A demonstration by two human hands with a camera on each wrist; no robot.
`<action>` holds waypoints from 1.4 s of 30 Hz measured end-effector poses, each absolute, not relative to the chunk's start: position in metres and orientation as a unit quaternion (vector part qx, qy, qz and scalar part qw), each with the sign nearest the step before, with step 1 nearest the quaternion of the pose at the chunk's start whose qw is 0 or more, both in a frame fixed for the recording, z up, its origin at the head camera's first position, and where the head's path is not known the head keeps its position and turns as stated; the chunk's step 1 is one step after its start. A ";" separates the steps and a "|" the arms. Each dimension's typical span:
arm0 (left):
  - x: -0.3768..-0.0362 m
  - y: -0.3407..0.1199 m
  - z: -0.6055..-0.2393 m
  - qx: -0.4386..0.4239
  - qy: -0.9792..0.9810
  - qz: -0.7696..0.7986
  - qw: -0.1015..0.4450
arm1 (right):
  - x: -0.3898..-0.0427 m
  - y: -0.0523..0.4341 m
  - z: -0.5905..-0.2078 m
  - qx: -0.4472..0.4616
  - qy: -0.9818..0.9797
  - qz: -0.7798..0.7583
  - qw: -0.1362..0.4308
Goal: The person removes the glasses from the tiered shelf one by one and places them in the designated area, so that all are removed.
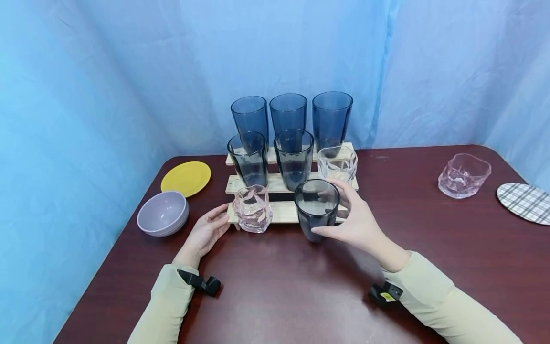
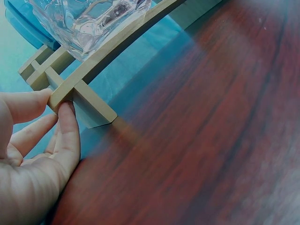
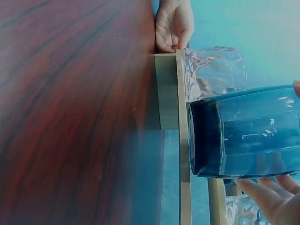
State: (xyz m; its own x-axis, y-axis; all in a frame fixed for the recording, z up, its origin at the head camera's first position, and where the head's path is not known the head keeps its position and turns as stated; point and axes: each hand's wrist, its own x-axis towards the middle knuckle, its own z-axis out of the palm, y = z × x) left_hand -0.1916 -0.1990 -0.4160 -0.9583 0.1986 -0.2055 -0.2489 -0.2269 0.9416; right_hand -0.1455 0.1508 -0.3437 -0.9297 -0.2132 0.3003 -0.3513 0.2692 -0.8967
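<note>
In the head view, the right hand (image 1: 358,222) is curled partway round a smoky grey tumbler (image 1: 315,208), thumb and fingers on opposite sides, holding it roughly upright at the right part of the lowest tier of a three-tier wooden rack (image 1: 283,212). The left hand (image 1: 206,236) holds the left end of that tier, fingers bent. Three tall dark tumblers (image 1: 288,114) stand on the top tier; two smoky tumblers (image 1: 248,160) and one clear faceted glass (image 1: 337,163) on the middle one; one pink-tinted faceted glass (image 1: 253,210) on the lowest. On the dark red table (image 1: 266,296) are one yellow plate (image 1: 185,177) and one lavender bowl (image 1: 160,220) at left, and a second pink-tinted glass (image 1: 463,177) and one round plaid mat (image 1: 526,203) at right.

In the left wrist view, the left thumb and fingertips nearly close, pinching the board's end.

In the right wrist view, the right hand's fingers support the tumbler's side; its base is right by the lowest board, beside the faceted glass. Whether it touches the wood I cannot tell.
</note>
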 end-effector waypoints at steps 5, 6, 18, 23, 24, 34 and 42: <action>-0.191 -0.200 -0.415 -0.016 0.609 0.779 0.145 | -0.141 0.162 -0.347 0.199 -0.789 0.576 0.079; -0.191 -0.200 -0.415 -0.015 0.610 0.779 0.144 | -0.141 0.165 -0.347 0.204 -0.787 0.577 0.082; -0.190 -0.201 -0.414 -0.010 0.607 0.783 0.136 | -0.136 0.197 -0.347 0.203 -0.801 0.554 0.100; -0.190 -0.199 -0.413 -0.014 0.604 0.785 0.139 | -0.132 0.210 -0.345 0.195 -0.817 0.532 0.107; -0.190 -0.199 -0.412 -0.015 0.603 0.785 0.140 | -0.132 0.212 -0.344 0.192 -0.823 0.523 0.111; -0.190 -0.201 -0.421 0.018 0.604 0.786 0.130 | -0.130 0.223 -0.343 0.190 -0.830 0.507 0.131; -0.190 -0.203 -0.424 0.047 0.585 0.800 0.125 | -0.128 0.234 -0.345 0.185 -0.825 0.516 0.134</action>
